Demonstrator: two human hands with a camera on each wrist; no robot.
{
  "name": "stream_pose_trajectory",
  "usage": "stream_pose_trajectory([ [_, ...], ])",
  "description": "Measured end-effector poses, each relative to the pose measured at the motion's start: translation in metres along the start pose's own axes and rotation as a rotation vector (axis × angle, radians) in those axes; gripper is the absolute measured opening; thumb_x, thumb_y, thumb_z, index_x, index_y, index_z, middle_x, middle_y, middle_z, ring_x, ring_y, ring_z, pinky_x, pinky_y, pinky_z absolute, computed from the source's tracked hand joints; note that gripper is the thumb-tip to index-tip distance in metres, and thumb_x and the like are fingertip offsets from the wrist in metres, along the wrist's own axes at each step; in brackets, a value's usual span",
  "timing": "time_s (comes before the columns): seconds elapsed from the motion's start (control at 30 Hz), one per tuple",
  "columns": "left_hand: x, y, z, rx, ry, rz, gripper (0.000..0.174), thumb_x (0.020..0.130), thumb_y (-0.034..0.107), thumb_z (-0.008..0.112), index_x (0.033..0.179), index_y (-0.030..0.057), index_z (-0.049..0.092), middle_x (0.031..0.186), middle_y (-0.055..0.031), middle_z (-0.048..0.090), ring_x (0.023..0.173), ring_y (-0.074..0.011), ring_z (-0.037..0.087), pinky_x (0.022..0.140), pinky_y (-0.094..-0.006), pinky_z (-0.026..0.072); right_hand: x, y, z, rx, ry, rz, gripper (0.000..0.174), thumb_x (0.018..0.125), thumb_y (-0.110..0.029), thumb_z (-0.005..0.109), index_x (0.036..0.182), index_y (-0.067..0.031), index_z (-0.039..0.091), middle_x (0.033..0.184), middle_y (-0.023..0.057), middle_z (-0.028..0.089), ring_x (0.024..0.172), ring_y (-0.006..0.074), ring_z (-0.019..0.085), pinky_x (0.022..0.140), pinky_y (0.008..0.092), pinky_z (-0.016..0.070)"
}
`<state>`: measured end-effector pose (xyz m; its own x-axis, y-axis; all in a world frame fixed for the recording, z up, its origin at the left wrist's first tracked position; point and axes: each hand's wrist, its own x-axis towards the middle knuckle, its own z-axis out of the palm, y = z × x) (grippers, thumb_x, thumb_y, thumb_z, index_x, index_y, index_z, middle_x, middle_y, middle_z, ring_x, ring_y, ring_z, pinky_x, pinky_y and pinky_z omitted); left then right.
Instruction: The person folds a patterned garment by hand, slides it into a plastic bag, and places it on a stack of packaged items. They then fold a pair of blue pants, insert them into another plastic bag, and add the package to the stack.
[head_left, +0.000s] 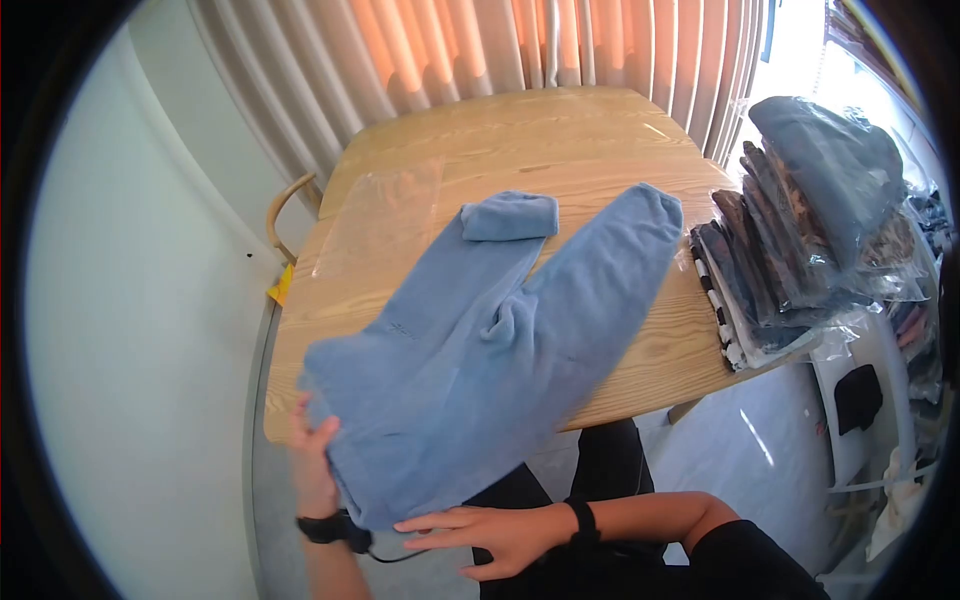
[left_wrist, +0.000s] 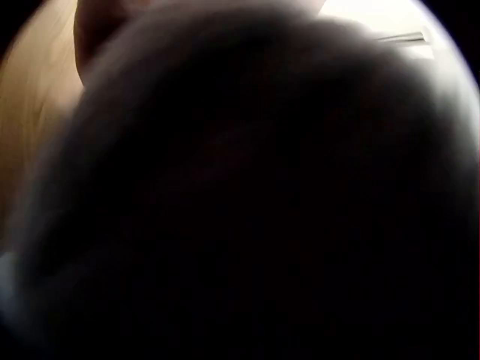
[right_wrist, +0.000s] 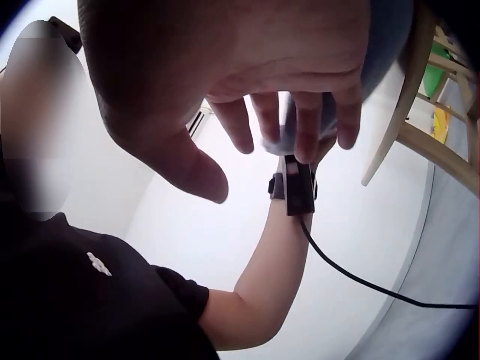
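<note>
A pair of light blue fleece trousers [head_left: 440,370] lies slantwise over the near left part of the table, its waist end hanging past the front edge. One leg end is folded over; the other lies straight. My left hand [head_left: 314,462] grips the waist edge at the left. In the left wrist view dark, blurred fabric [left_wrist: 247,187] covers most of the picture and hides the fingers. My right hand [head_left: 505,535] is at the lower waist edge with fingers extended, fingertips right at the cloth. In the right wrist view its thumb and fingers stand apart.
A clear plastic bag [head_left: 380,220] lies flat on the wooden table [head_left: 560,130] at the left. Several bagged folded garments [head_left: 790,230] are stacked at the right edge. A chair [head_left: 285,215] stands at the left, near the white wall [head_left: 150,300]; curtains [head_left: 470,50] hang behind.
</note>
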<state>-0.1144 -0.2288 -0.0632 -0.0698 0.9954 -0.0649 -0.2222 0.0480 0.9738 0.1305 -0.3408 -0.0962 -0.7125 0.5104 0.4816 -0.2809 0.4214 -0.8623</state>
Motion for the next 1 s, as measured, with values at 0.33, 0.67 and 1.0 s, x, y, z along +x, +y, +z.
stream_pose_trajectory([
  [0.33,0.071,-0.004,-0.157,1.208,0.033,0.246,0.065,0.09,0.028,0.065,0.141,-0.0023,0.039,0.148,-0.0273,0.035,0.138,-0.0364,0.035,0.113,-0.0412,0.0285,-0.003,0.011,-0.104,-0.158,0.575,0.386,0.051,0.08,-0.009,0.066,0.129,-0.0078,0.051,0.126,0.011,0.05,0.116,0.0233,0.05,0.096,0.0363,0.0433],
  [0.67,0.058,-0.062,-0.119,1.469,0.136,0.096,0.075,0.086,0.053,0.061,0.147,0.0167,0.038,0.159,-0.0183,0.016,0.146,-0.0404,0.01,0.114,-0.0599,0.0029,0.052,0.092,-0.263,0.035,1.074,0.737,0.064,0.077,-0.015,0.067,0.138,-0.0094,0.048,0.075,-0.0013,0.054,0.062,0.0083,0.044,0.058,0.024,0.0362],
  [1.0,0.057,-0.059,-0.115,1.433,0.113,0.085,0.079,0.084,0.054,0.063,0.148,0.0159,0.037,0.16,-0.0166,0.014,0.147,-0.0395,0.005,0.114,-0.0592,-0.0003,0.058,0.116,-0.295,0.171,1.139,0.782,0.023,0.08,-0.005,0.067,0.103,-0.0049,0.07,0.073,-0.0002,0.054,0.061,0.0095,0.048,0.054,0.0235,0.0387],
])
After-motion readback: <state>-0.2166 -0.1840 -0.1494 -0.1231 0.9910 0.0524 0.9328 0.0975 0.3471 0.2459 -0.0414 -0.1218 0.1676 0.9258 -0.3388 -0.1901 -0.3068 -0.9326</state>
